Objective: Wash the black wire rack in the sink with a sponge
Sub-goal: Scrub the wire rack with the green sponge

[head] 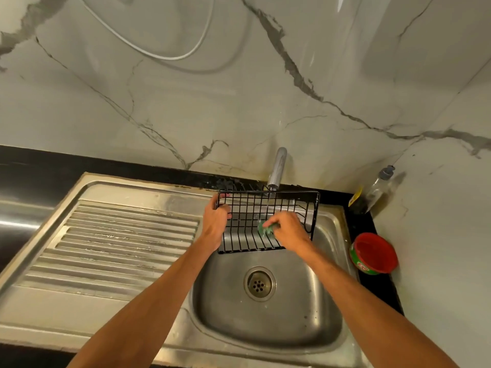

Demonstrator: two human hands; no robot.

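Observation:
The black wire rack [249, 208] is held tilted over the back of the steel sink [268, 330], under the tap. My left hand [215, 224] grips the rack's left edge. My right hand [288, 231] presses a green sponge [265, 228] against the rack's wires near its middle. Water runs from the tap [277, 168] onto the rack's upper part.
A ribbed steel draining board [119, 243] lies left of the basin. On the black counter at the right stand a red tub of dish paste [373, 253] and a clear soap bottle [378, 188] in the corner. The drain [259, 284] sits mid-basin. Marble wall behind.

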